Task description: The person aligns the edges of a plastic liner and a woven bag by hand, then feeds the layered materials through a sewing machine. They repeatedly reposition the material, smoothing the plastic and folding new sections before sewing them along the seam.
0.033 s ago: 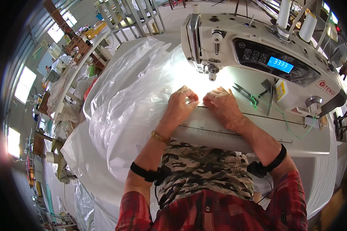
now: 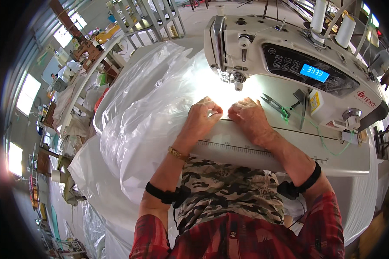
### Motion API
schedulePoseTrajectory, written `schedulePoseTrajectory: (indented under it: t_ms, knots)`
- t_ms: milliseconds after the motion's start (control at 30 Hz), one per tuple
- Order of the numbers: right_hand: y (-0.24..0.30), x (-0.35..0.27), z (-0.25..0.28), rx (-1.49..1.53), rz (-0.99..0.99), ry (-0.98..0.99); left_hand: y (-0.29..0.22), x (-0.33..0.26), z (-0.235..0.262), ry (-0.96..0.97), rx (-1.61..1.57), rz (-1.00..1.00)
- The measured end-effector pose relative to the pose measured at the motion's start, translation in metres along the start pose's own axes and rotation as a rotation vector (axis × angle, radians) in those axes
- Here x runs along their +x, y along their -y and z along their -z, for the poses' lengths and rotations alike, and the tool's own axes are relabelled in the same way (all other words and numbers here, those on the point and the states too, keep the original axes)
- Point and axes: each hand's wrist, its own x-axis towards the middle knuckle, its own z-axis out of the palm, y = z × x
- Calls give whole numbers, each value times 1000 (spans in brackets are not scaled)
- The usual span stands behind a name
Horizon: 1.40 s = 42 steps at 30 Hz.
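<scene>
Under the sewing machine's (image 2: 289, 56) needle end, a bright lamp washes out the work between my hands. My left hand (image 2: 203, 114) is closed in a pinch at the right edge of translucent white plastic sheeting (image 2: 149, 112), which spreads in folds to the left. Close beside it, my right hand (image 2: 250, 121) is closed too, its fingertips curled inward in the glare. What lies between its fingers cannot be made out. Both hands rest near the front of the machine bed, just short of the presser area. Dark scissors (image 2: 275, 105) lie to the right of my right hand.
Green cord (image 2: 285, 114) is looped at the scissors, near a small black-headed tool (image 2: 297, 97). A ruler scale (image 2: 237, 146) runs along the table's front. White thread cones (image 2: 345, 30) stand behind the machine. A metal rack (image 2: 147, 21) stands at the back; cluttered benches line the left.
</scene>
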Motion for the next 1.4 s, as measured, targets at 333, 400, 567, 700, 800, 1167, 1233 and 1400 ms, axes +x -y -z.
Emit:
schedulePoseTrajectory:
  t_ms: [333,400,567,700,800,1167,1233,1400]
  knots:
    - [-6,6,-3,112,-61,-81,1,-1,7,55,251,-205]
    - [-6,7,-4,82,-51,-121,1,1,2,26,265,-203]
    - [-3,7,-5,-4,-64,-95,5,4,-8,-28,322,-185]
    - [1,8,-8,-165,-47,-63,9,4,-14,-44,372,-167]
    - [5,10,-9,-290,-44,-10,11,4,-17,-80,393,-193]
    - [14,4,-5,-348,102,-51,-7,1,-16,-54,436,-137]
    - [15,3,-4,-390,171,-145,-8,0,-16,-60,468,-154]
    - [15,-4,4,-532,169,81,-9,-8,-11,-43,479,-295]
